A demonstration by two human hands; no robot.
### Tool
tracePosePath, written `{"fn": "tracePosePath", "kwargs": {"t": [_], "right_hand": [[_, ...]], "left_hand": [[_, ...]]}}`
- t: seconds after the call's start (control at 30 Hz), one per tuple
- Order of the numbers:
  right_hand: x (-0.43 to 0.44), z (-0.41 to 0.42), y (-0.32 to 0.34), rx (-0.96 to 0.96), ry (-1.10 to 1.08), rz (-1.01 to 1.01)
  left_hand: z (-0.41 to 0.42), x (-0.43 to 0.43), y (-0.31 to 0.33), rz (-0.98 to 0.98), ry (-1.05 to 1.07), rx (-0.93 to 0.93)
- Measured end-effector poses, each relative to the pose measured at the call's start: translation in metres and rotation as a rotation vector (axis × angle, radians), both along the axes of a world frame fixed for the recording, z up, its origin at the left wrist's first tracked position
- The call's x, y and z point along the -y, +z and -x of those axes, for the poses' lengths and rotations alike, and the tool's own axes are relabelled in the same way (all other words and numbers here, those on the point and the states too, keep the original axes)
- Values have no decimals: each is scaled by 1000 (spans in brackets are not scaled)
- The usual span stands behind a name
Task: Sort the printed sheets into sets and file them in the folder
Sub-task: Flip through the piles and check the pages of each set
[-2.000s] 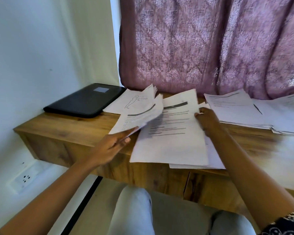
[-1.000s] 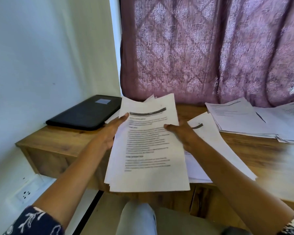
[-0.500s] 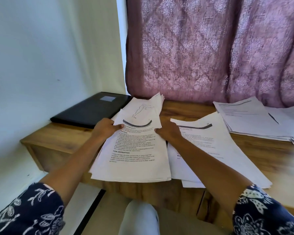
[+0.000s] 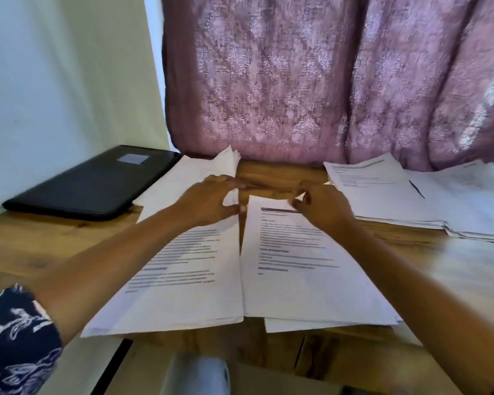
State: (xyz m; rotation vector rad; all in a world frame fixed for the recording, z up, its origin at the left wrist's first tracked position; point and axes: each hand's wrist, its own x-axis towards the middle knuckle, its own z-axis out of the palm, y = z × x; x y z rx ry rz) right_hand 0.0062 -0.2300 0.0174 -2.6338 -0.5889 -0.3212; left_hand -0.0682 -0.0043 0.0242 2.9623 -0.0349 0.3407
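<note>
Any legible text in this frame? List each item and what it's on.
Nothing can be quoted.
Left stack: printed lines, too blurred to read.
Middle stack: dark heading bar and lines, too blurred to read.
Right stacks: print too small to read.
Folder label: grey patch, no text discernible.

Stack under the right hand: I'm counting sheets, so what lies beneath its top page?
A lower sheet pokes out along the near edge beneath the top page, all lying on the wooden desk. How many sheets lie between, and their print, is covered.
</note>
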Motion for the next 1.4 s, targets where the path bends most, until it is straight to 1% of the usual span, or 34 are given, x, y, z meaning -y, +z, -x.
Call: {"fn": "tracePosePath", "kwargs": {"t": [0.07, 0.1, 0.17, 0.23, 0.27, 0.33, 0.5, 0.6, 0.7, 0.8, 0.87, 0.93, 0.97, 1.0, 1.07, 1.1, 1.17, 1.23, 1.3, 1.33, 1.4], "right_hand": [[30, -19, -5, 57, -8, -51], [44, -29, -9, 61, 24, -42], [64, -47, -20, -9, 152, 78], [74, -55, -29, -130, 237, 220], [78, -58, -32, -198, 245, 248], [83, -64, -37, -296, 233, 235], [86, -80, -42, -332, 289, 273], [88, -82, -45, -378, 290, 286], [88, -80, -44, -420, 261, 262], [86, -78, -42, -381, 261, 242], [84, -75, -40, -271, 245, 197], [82, -71, -37, -140, 169, 72], [83, -70, -36, -103, 121, -8], [83, -69, -36, -102, 76, -91], [84, -69, -39, -160, 21, -239], [84, -69, -41, -162, 32, -255], [84, -69, -42, -140, 104, -198], [85, -69, -41, -102, 207, -97], [87, -69, -39, -17, 374, 55], [87, -70, -39, 5, 476, 112], [89, -68, -40, -26, 600, 127]], "left_hand": [[-17, 24, -7, -31, -177, -22], [-28, 35, -12, -54, -262, -53], [-48, 50, -22, -96, -349, -148], [-64, 61, -33, -157, -364, -247], [-72, 65, -37, -172, -361, -296], [-83, 72, -45, -166, -357, -358], [-86, 91, -52, -39, -366, -406], [-88, 92, -60, 52, -347, -376], [-92, 89, -69, 67, -310, -373], [-90, 92, -65, 63, -281, -414], [-90, 94, -61, 82, -295, -409], [-92, 91, -63, 125, -314, -394], [-93, 89, -64, 155, -321, -391], [-94, 88, -65, 179, -328, -389], [-98, 85, -68, 202, -332, -391], [-99, 84, -69, 220, -327, -392], [-102, 83, -71, 304, -299, -395], [-102, 82, -70, 475, -301, -370], [-99, 81, -68, 642, -336, -339], [-97, 81, -66, 691, -340, -323], [-96, 81, -64, 729, -345, -310]]}}
